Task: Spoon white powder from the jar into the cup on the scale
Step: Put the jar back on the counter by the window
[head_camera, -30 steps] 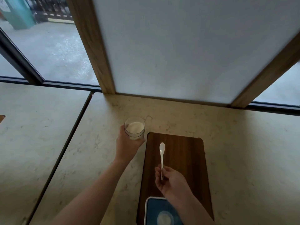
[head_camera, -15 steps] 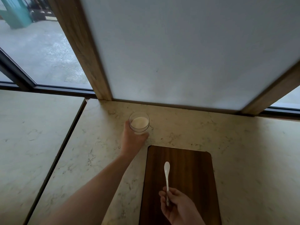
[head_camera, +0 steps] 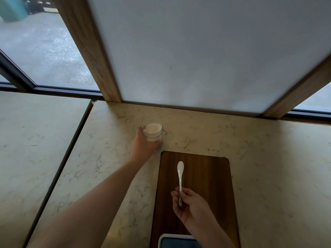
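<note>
A clear glass jar (head_camera: 152, 129) holding white powder stands upright on the marble counter, beyond the far left corner of the wooden board. My left hand (head_camera: 143, 144) is wrapped around its lower side. A white spoon (head_camera: 180, 173) points away from me above the dark wooden board (head_camera: 206, 176), held by its handle end in my right hand (head_camera: 190, 205). The spoon's bowl looks bare. Only the top edge of the blue scale (head_camera: 176, 240) shows at the bottom of the frame; the cup on it is out of view.
The marble counter (head_camera: 268, 167) runs to a frosted panel with wooden posts (head_camera: 86, 47) at the back. A dark seam (head_camera: 60, 169) separates a second marble slab on the left. Windows sit behind both back corners.
My left hand has moved the jar away from me, from beside the board to beyond its far left corner. The view tilted up, so the scale and cup dropped out of the bottom.
</note>
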